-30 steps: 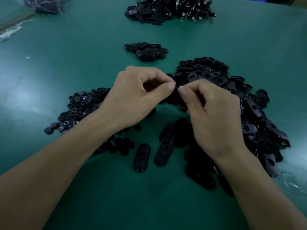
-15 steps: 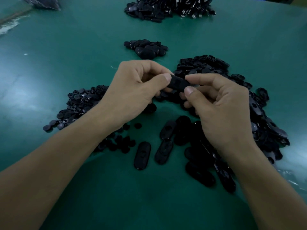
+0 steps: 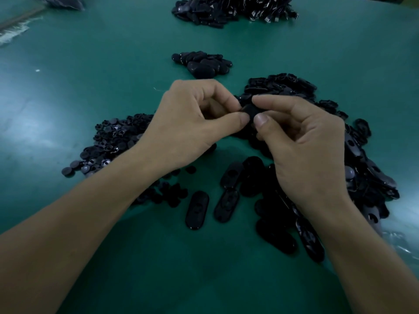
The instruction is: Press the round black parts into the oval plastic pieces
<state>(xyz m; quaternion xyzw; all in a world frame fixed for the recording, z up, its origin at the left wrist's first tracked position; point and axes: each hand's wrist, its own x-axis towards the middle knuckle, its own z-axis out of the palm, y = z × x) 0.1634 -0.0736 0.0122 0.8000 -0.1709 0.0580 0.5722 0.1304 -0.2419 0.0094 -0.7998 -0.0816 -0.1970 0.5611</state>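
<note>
My left hand (image 3: 186,125) and my right hand (image 3: 301,150) meet above the green table, thumbs and forefingers pinched on one black oval plastic piece (image 3: 249,111). Only a small part of that piece shows between the fingertips; whether a round part sits in it is hidden. A heap of small round black parts (image 3: 108,143) lies to the left under my left wrist. A large heap of oval pieces (image 3: 353,155) spreads to the right behind my right hand. Several loose oval pieces (image 3: 196,209) lie in front, between my forearms.
A small pile of dark oval pieces (image 3: 201,64) sits further back at the middle. A bigger pile of black parts (image 3: 231,9) lies at the far edge. A plastic bag (image 3: 61,2) is at the top left. Clear plastic film (image 3: 399,241) shows at the right edge.
The hands have closed together: the oval piece, held out lengthwise between them half a second ago, is now nearly covered by both thumbs and forefingers. The hands sit slightly higher than one second ago.
</note>
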